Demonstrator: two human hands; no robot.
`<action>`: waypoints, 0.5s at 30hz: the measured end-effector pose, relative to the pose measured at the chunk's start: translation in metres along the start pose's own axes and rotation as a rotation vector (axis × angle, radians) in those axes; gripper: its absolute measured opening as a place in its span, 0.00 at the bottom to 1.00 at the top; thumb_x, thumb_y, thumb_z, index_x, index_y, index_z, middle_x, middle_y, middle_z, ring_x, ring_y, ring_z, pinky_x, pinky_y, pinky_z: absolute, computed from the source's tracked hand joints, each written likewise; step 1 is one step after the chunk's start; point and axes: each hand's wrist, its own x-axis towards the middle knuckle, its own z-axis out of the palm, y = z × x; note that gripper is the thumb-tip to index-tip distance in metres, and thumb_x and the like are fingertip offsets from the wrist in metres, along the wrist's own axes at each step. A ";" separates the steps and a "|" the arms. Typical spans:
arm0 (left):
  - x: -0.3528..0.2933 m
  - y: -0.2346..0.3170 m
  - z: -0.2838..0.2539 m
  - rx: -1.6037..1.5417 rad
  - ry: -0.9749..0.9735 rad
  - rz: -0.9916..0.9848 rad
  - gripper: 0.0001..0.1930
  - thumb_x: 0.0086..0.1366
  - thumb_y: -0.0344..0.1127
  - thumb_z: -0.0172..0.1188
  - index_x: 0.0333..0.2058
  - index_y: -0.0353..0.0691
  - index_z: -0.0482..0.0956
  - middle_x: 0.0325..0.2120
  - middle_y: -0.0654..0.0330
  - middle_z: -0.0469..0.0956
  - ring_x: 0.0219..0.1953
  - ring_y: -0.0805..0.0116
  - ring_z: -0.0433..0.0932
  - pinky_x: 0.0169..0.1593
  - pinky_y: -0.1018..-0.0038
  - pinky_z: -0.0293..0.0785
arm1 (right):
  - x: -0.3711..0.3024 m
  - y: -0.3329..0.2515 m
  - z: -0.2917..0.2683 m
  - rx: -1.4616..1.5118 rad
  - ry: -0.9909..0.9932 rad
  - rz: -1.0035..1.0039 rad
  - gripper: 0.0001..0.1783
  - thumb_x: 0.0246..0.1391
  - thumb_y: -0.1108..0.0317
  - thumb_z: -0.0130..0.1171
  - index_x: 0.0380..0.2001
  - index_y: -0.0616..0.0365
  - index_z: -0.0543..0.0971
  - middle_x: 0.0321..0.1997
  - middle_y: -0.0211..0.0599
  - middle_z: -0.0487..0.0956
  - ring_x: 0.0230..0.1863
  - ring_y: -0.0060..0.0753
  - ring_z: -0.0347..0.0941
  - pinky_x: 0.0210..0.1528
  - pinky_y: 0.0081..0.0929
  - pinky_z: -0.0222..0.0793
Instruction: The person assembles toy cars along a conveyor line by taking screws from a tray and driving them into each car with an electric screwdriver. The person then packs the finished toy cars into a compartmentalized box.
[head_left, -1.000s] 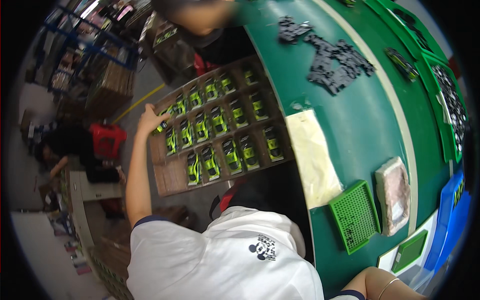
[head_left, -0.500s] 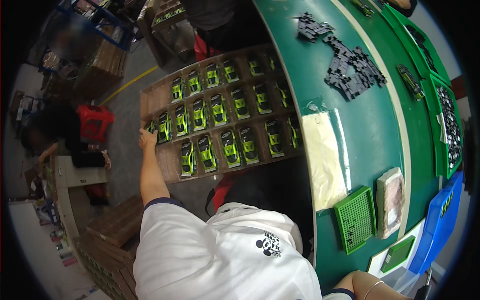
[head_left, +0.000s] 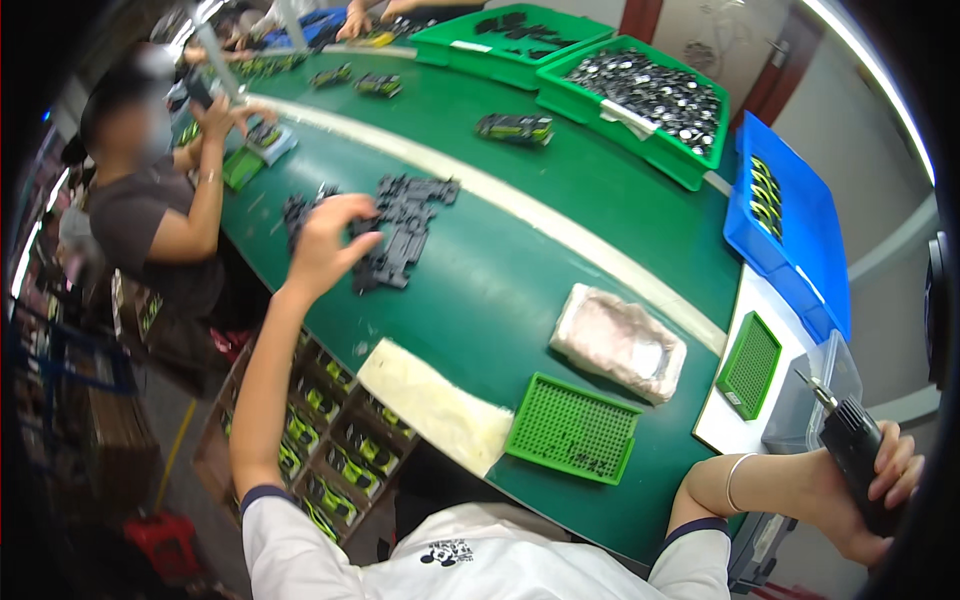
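1. At four o'clock, a worker's right hand [head_left: 897,472] wraps its fingers around a black power screwdriver [head_left: 850,445], its bit aimed toward eleven o'clock. Likely the heavier load here, it is best gripped by the thick body, clear of the bit.

2. At ten o'clock, the left hand [head_left: 325,245] hovers at the dark chassis pieces [head_left: 405,245], thumb and forefinger spread in a curve; whether they touch a piece cannot be told.

3. The pieces, clustered on the table between ten and eleven o'clock, look like light, stiff plastic, perhaps slick. Thin tabs could snap; the broad side edges promise the safer hold.

4. The smooth green table [head_left: 480,310] carries a perforated green tray [head_left: 560,410] at five o'clock, a pinkish pad [head_left: 620,345] at four and a yellowed sheet [head_left: 430,400] at seven. Below its edge, at eight, a carton [head_left: 215,455] holds green-and-black toy cars [head_left: 355,465].

5. Farther off, a blue bin [head_left: 800,265] stands between two and three o'clock, green bins [head_left: 690,170] at one. A co-worker [head_left: 160,215] works at ten.
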 end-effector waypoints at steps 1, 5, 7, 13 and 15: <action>0.033 -0.002 0.025 0.012 -0.031 0.105 0.15 0.46 0.32 0.64 0.32 0.37 0.72 0.40 0.53 0.73 0.46 0.56 0.70 0.49 0.67 0.64 | 0.000 -0.001 -0.001 0.015 0.005 0.028 0.13 0.35 0.56 0.54 0.19 0.53 0.67 0.17 0.24 0.63 0.18 0.18 0.58 0.29 0.17 0.53; 0.142 -0.027 0.124 0.014 -0.136 0.166 0.22 0.41 0.30 0.65 0.35 0.39 0.64 0.44 0.51 0.68 0.48 0.53 0.67 0.49 0.65 0.63 | 0.001 -0.001 0.004 0.033 0.019 0.024 0.14 0.37 0.56 0.56 0.17 0.52 0.66 0.16 0.25 0.63 0.16 0.17 0.58 0.27 0.14 0.55; 0.182 -0.037 0.161 0.055 -0.192 0.105 0.25 0.38 0.27 0.65 0.35 0.40 0.62 0.44 0.51 0.67 0.48 0.53 0.67 0.49 0.65 0.64 | 0.002 -0.001 0.005 0.060 -0.013 -0.004 0.15 0.38 0.55 0.56 0.17 0.51 0.65 0.16 0.25 0.63 0.15 0.16 0.58 0.26 0.12 0.55; 0.232 -0.032 0.197 0.119 -0.448 -0.010 0.25 0.38 0.31 0.68 0.32 0.41 0.60 0.28 0.57 0.73 0.40 0.55 0.72 0.49 0.65 0.65 | 0.006 0.000 0.003 0.088 0.022 0.073 0.14 0.40 0.59 0.56 0.14 0.50 0.62 0.15 0.23 0.63 0.15 0.14 0.59 0.25 0.11 0.54; 0.228 -0.006 0.184 0.050 -0.386 0.201 0.22 0.41 0.33 0.67 0.32 0.41 0.63 0.30 0.56 0.72 0.38 0.56 0.71 0.44 0.68 0.67 | 0.010 -0.001 -0.001 0.191 -0.016 0.175 0.14 0.40 0.59 0.55 0.14 0.49 0.62 0.14 0.22 0.63 0.15 0.13 0.59 0.25 0.10 0.55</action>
